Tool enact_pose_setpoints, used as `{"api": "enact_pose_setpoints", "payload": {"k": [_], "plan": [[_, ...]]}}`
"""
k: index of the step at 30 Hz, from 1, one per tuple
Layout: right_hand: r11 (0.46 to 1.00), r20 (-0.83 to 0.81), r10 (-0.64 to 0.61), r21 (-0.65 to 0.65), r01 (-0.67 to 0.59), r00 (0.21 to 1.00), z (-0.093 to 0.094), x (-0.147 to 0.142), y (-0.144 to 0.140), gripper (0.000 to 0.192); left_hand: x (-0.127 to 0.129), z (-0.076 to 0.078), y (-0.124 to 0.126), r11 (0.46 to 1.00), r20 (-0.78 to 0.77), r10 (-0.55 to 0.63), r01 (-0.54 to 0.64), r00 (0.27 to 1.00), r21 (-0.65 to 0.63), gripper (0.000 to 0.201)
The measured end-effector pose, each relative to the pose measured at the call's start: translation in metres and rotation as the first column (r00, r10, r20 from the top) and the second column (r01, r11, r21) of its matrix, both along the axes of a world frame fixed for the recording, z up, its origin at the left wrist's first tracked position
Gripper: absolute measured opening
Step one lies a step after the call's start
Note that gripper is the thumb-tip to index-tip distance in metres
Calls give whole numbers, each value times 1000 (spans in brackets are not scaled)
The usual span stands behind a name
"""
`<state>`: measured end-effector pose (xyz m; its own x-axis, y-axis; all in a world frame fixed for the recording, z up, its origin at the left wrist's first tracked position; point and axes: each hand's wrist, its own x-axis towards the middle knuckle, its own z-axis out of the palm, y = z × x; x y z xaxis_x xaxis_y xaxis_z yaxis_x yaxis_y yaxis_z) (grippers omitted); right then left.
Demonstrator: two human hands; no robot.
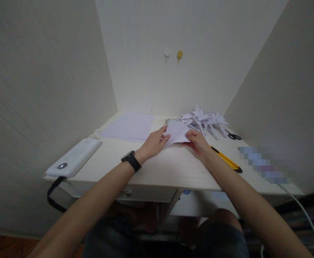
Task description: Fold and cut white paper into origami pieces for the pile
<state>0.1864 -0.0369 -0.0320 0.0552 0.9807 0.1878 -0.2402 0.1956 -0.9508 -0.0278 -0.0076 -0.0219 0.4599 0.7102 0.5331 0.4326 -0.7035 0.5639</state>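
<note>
Between my two hands is a small sheet of white paper (177, 131), raised a little above the desk. My left hand (157, 140), with a black watch on its wrist, grips the sheet's left edge between thumb and fingers. At the right edge, the thumb of my right hand (196, 141) presses on top while the fingers go underneath, partly hidden. Just behind the sheet lies a heap of folded white paper pinwheels (204, 120). A yellow and black utility knife (226, 158) rests beside my right forearm.
Larger white paper sheets (128, 125) lie at the back left of the desk (151, 173). A white power bank (74, 157) with a black strap sits at the left edge. Black-handled scissors (234, 136) and a blurred-out object (264, 165) with a white cable are on the right.
</note>
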Motion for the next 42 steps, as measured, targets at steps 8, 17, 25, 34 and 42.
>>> {"api": "enact_pose_setpoints", "payload": {"k": [8, 17, 25, 34, 42], "plan": [[983, -33, 179, -25, -180, 983, 10, 0, -11, 35, -6, 1, 17, 831, 502, -10, 286, 865, -477, 31], [998, 119, 52, -46, -46, 992, 15, 15, -7, 68, -18, 10, 23, 671, 657, 167, 403, 735, -622, 9], [996, 202, 83, -27, -79, 976, 20, 26, -9, 36, -21, 15, 25, 679, 730, 265, 416, 630, -605, 44], [988, 216, 152, -1, -155, 965, 20, 36, -8, 51, -29, 23, 24, 766, 760, 174, 400, 626, -504, 26], [989, 103, 149, 3, -150, 983, 23, 45, -8, 37, -36, 21, 20, 768, 695, -37, 466, 718, -440, 28]]}}
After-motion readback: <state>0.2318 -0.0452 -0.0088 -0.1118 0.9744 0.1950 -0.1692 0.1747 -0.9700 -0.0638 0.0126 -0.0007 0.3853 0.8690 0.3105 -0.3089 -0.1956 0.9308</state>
